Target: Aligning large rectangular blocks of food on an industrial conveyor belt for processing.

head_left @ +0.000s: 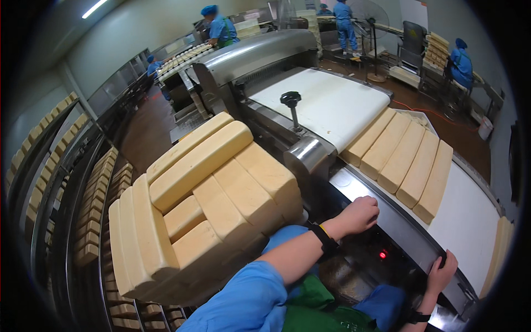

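My left hand [358,214] is closed in a loose fist at the near metal side of a conveyor, with nothing showing in it. Farther right, my right hand [442,271] curls its fingers over the conveyor's metal edge [412,240], beside a small dark part. Several long cream-coloured loaves [406,155] lie side by side on the white belt [462,221], beyond my left hand. To the left of my arm stands a big stack of similar loaves [238,193], with one row lying crosswise along its left side.
A metal machine [260,50] with a wide white belt [326,99] and a black knob [290,99] stands ahead. Racks of loaves [91,221] line the left. A red light [383,255] glows under the conveyor. Co-workers in blue [223,30] work farther back.
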A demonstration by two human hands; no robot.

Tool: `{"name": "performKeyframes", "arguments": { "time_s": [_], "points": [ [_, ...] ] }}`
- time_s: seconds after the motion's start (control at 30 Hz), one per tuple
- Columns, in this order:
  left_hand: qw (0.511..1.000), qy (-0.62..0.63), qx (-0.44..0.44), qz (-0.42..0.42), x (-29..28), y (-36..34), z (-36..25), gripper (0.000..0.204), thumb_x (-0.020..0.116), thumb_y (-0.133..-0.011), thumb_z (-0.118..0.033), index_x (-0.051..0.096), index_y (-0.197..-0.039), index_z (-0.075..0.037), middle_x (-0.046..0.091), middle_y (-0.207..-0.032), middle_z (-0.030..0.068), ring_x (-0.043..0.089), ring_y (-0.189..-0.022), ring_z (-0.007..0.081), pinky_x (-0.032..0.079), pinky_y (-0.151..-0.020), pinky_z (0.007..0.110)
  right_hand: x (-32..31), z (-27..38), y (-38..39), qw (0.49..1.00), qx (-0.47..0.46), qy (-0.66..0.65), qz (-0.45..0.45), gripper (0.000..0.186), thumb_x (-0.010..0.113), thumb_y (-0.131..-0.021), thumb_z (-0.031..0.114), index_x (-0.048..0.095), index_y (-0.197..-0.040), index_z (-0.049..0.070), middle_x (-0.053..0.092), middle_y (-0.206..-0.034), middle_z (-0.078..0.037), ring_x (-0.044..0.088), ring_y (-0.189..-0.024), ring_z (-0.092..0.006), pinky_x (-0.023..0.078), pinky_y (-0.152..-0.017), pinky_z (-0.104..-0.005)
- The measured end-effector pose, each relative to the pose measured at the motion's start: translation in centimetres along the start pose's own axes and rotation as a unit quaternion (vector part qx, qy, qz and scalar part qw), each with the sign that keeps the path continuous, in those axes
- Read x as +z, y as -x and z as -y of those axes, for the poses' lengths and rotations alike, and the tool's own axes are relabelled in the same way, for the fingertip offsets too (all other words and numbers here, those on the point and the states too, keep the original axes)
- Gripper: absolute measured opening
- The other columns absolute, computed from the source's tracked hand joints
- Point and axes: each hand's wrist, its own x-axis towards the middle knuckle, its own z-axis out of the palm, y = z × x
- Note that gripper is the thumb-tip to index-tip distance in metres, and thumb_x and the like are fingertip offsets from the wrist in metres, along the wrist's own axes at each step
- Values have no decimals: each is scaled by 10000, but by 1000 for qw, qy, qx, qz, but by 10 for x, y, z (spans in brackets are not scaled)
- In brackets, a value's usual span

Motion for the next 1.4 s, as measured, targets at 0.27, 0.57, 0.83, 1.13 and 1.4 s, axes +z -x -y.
{"name": "performKeyframes", "arguments": {
  "time_s": [0.27, 0.57, 0.83, 1.13, 1.4],
  "points": [
    [1000, 12, -3, 0, 3, 3, 1, 169, 766, -789, -167, 647, -819, -51, 620, -945, 119, 608, -941, 343, 511, -814, 454, 3, -7, 2, 1000, 2, 10, 12, 346, 610, -943, 99, 599, -1261, -36, 619, -1243, -210, 542, -1201, -394, 410, -1069, -475],
    [1000, 2, -8, 3, 0, 4, -4, 193, 778, -786, -187, 637, -814, -57, 607, -950, 118, 595, -970, 345, 497, -834, 457, -10, 44, 6, 984, -159, -53, -65, 261, 615, -924, 74, 653, -1171, 0, 612, -1290, -203, 550, -1218, -411, 411, -1062, -526],
    [1000, -2, -12, 4, -3, 1, -5, 186, 773, -782, -194, 635, -781, -69, 602, -918, 119, 597, -943, 340, 495, -797, 465, 56, 166, 48, 874, -276, -330, 226, 111, 764, -731, 77, 709, -827, 75, 680, -845, -100, 648, -782, -315, 510, -738, -415],
    [1000, -1, -4, 0, -5, -4, -7, 197, 784, -785, -185, 646, -839, -56, 617, -959, 110, 600, -965, 331, 487, -821, 449, 205, 125, 112, 784, 206, -367, 457, 149, 663, -883, 130, 723, -864, -5, 706, -788, -86, 657, -694, -170, 520, -687, -332],
    [1000, 15, 2, -10, -11, -6, -10, 224, 796, -782, -177, 656, -907, -55, 622, -1012, 107, 597, -1001, 324, 478, -862, 447, 262, 110, 131, 702, 430, -366, 435, 235, 597, -904, 136, 681, -1089, 19, 688, -879, -105, 630, -649, -191, 498, -643, -338]
  ]
}}
